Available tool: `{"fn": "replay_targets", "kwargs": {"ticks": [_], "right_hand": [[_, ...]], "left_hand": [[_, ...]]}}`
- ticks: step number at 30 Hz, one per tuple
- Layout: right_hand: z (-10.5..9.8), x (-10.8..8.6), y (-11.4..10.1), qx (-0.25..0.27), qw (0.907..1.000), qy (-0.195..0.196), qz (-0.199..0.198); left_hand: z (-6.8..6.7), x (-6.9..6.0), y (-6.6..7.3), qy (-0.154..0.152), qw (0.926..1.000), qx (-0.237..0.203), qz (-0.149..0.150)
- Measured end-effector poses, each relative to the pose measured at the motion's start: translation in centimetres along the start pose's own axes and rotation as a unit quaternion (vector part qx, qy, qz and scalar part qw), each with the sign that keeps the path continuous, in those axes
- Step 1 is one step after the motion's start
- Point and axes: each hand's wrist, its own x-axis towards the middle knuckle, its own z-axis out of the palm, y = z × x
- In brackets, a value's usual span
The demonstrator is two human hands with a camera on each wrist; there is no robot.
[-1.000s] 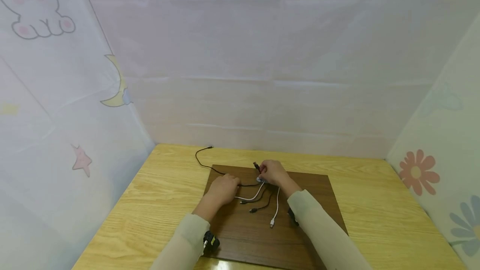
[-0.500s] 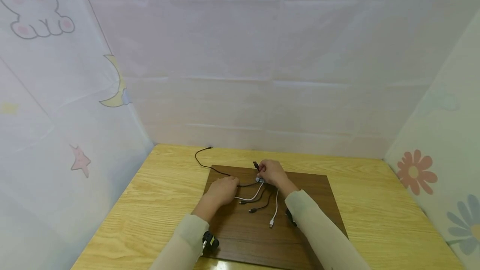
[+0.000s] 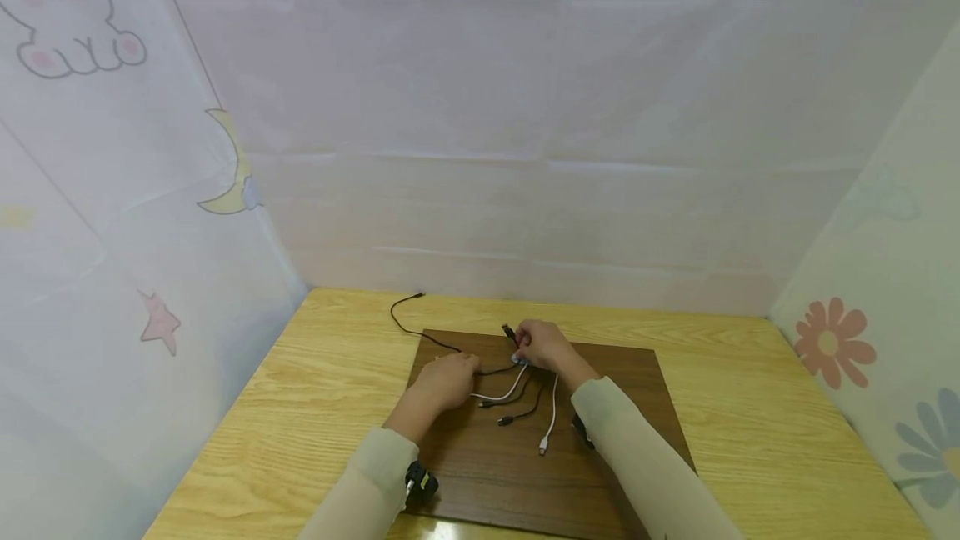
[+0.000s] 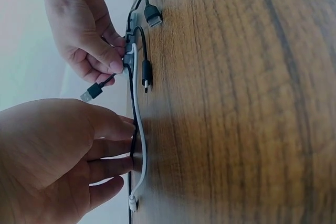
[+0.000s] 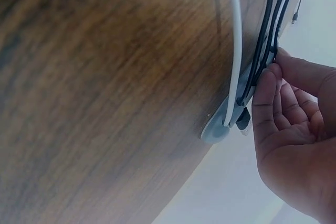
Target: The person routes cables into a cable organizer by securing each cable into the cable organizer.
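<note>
A grey cable organizer with slots sits near the far edge of the dark brown board. Several black and white cables run through it. My right hand pinches a black USB cable at the organizer, between thumb and index finger. Its USB plug sticks out past the fingers. To the left, my left hand pinches the same black line farther along, with thumb and fingertips around it in the left wrist view. A white cable passes close by those fingertips. The right palm partly hides the organizer in the head view.
On the board lie loose cable ends: a white plug and black plugs. A black cable trails onto the yellow wood table at back left. A pale printed sheet stands behind the table.
The black USB plug by my right hand has shifted slightly left, and that hand's fingers have moved a little with it. My left hand stays almost in place.
</note>
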Motion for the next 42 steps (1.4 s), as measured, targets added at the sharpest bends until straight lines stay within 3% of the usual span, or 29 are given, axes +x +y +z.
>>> {"fn": "replay_targets", "kwargs": {"ticks": [12,30,42], "right_hand": [[0.17,0.34,-0.21,-0.038,0.9992,0.011,0.006],[-0.13,0.25,-0.50,-0.032,0.9991,0.008,0.028],[0.17,0.53,-0.91,-0.059,0.9974,0.011,0.041]], "left_hand": [[0.07,-0.08,-0.11,0.007,0.9999,0.001,0.010],[-0.17,-0.16,-0.34,-0.007,0.9999,-0.001,0.012],[-0.16,-0.33,-0.40,-0.009,0.9999,-0.005,0.014]]}}
